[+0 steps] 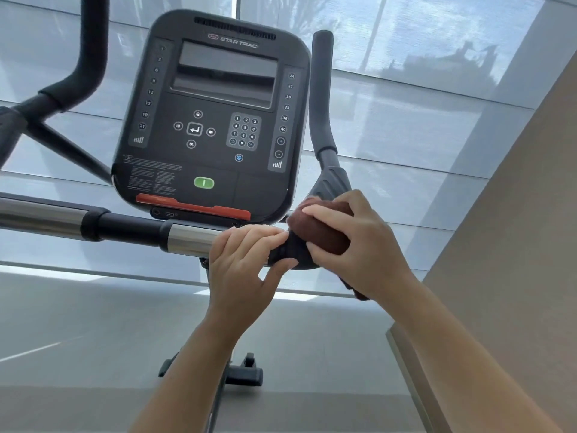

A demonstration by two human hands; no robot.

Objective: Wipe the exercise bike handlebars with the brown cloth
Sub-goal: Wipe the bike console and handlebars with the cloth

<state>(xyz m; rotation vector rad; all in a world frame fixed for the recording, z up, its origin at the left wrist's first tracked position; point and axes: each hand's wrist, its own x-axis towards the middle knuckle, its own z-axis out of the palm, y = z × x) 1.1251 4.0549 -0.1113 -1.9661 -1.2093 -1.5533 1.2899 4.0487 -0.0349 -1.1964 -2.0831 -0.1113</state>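
The left hand is curled round the handlebars and holds the bike steady. It is best to squeeze snugly and rub all the way round. Just to its right, the brown cloth sits on the black bend, gripped under the right hand.
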